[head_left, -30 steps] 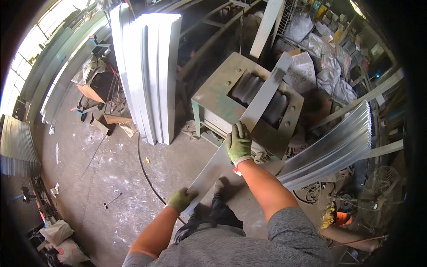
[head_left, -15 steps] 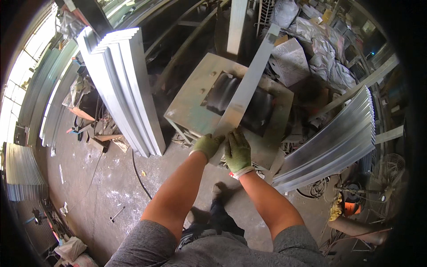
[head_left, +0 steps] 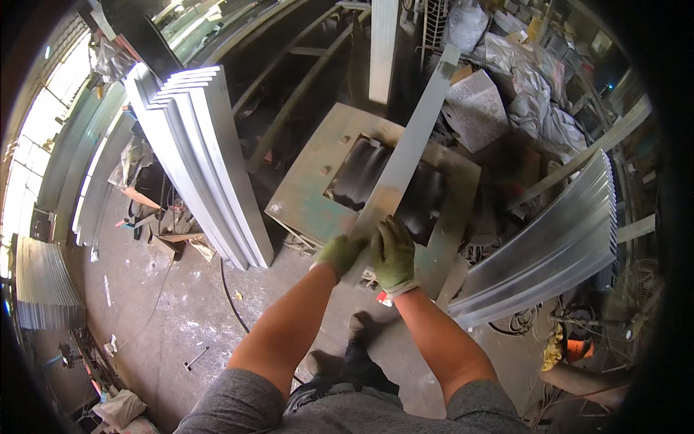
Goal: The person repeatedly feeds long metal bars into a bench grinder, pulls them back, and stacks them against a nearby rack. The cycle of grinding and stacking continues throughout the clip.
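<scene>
A long flat metal bar slants away from me across a worn metal machine table. It passes over dark, rounded roller-like parts in the table's opening. My left hand, in a green work glove, is closed round the left edge of the bar's near end; its fingertips are partly hidden. On the right edge lies my right hand, gloved alike, back upward, with fingers stretched forward along the bar. Its thumb is hard to make out.
Tall folded metal sections stand at left. A curved stack of ribbed metal strips leans at right. A cable and a T-shaped tool lie on the floor. Crumpled sacks fill the far right behind a pale post.
My view has shifted slightly, so the table and stacks appear lower. Against the table, the bar and both hands have moved a little farther forward. Both hands stay on the bar's near end.
</scene>
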Demonstrator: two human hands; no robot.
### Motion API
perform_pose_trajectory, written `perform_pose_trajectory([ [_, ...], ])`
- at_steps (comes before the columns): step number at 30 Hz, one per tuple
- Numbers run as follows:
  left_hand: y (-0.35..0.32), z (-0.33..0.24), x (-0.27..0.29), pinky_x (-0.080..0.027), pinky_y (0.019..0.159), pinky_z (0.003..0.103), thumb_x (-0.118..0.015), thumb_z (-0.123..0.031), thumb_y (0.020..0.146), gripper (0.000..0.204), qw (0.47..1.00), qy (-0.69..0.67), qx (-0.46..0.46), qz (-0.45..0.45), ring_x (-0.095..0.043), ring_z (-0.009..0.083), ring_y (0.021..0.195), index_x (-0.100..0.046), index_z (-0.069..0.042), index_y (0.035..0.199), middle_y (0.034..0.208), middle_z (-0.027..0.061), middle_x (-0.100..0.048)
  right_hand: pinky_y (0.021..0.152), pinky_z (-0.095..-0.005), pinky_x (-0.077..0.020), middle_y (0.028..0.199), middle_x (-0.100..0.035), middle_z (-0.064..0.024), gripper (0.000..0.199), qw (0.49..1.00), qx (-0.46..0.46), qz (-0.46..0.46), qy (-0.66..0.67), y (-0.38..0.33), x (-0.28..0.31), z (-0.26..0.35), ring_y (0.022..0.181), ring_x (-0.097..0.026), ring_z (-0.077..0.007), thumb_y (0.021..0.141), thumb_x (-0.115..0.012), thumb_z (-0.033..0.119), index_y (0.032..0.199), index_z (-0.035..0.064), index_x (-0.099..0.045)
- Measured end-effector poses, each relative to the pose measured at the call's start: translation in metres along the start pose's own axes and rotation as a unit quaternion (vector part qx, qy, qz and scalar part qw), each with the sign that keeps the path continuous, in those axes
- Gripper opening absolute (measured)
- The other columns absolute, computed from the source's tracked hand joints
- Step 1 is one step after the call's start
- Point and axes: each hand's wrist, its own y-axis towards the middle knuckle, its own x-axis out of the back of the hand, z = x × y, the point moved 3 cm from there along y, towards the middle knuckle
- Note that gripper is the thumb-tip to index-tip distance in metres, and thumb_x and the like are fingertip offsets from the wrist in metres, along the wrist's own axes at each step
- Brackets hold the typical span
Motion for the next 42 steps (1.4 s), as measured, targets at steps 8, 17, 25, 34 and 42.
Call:
perform_pose_trajectory([
  [8, -0.115, 0.047, -0.032, -0.058, 0.091, 0.052, -0.069, -0.067, 0.1, 0.072, 0.99, -0.065, 0.127, -0.003, -0.076, 0.048, 0.109, -0.076, 0.002, 0.122, 0.113, 0.0335, -0.077, 0.112, -0.0554, -0.05, 0.136, -0.069, -0.0191, 0.03, 0.999, -0.007, 0.013, -0.045, 0.04, -0.047, 0.012, 0.13, -0.063, -0.0425, 0.098, -0.066, 0.012, 0.126, 0.0016, -0.069],
  [17, -0.028, -0.023, -0.007, -0.056, 0.098, 0.053, -0.061, -0.074, 0.1, 0.079, 0.997, -0.054, -0.037, -0.032, -0.072, 0.0492, 0.117, -0.074, 0.0, 0.127, 0.121, 0.0318, -0.076, 0.097, -0.0542, -0.0555, 0.118, -0.071, -0.0153, 0.022, 0.979, -0.021, 0.058, -0.197, 0.118, -0.066, -0.052, 0.113, -0.067, -0.0412, 0.094, -0.066, 0.013, 0.114, 0.0095, -0.072],
  [25, -0.037, -0.017, -0.003, -0.055, 0.103, 0.053, -0.058, -0.076, 0.099, 0.086, 0.995, -0.093, 0.038, 0.01, -0.07, 0.0505, 0.122, -0.072, 0.002, 0.13, 0.126, 0.0338, -0.074, 0.101, -0.0521, -0.055, 0.118, -0.07, -0.0119, 0.02, 0.967, 0.011, 0.1, -0.236, 0.112, -0.068, -0.044, 0.116, -0.065, -0.0387, 0.089, -0.072, 0.016, 0.108, 0.0099, -0.068],
  [34, -0.136, 0.058, -0.02, -0.054, 0.104, 0.053, -0.056, -0.073, 0.102, 0.077, 0.99, -0.105, 0.087, 0.04, -0.069, 0.0503, 0.121, -0.072, -0.003, 0.131, 0.128, 0.0316, -0.074, 0.104, -0.0526, -0.0511, 0.13, -0.066, -0.0117, 0.026, 0.969, -0.011, 0.145, -0.2, 0.022, -0.063, 0.028, 0.126, -0.06, -0.0384, 0.088, -0.073, 0.015, 0.112, 0.0081, -0.068],
  [42, -0.234, 0.149, -0.048, -0.053, 0.103, 0.056, -0.059, -0.078, 0.098, 0.082, 0.988, -0.075, 0.131, 0.042, -0.068, 0.052, 0.123, -0.072, -0.002, 0.127, 0.123, 0.0331, -0.074, 0.106, -0.0529, -0.0483, 0.129, -0.063, -0.0123, 0.036, 0.976, -0.014, 0.163, -0.144, -0.093, -0.071, 0.112, 0.124, -0.057, -0.0382, 0.078, -0.077, 0.017, 0.112, 0.009, -0.066],
])
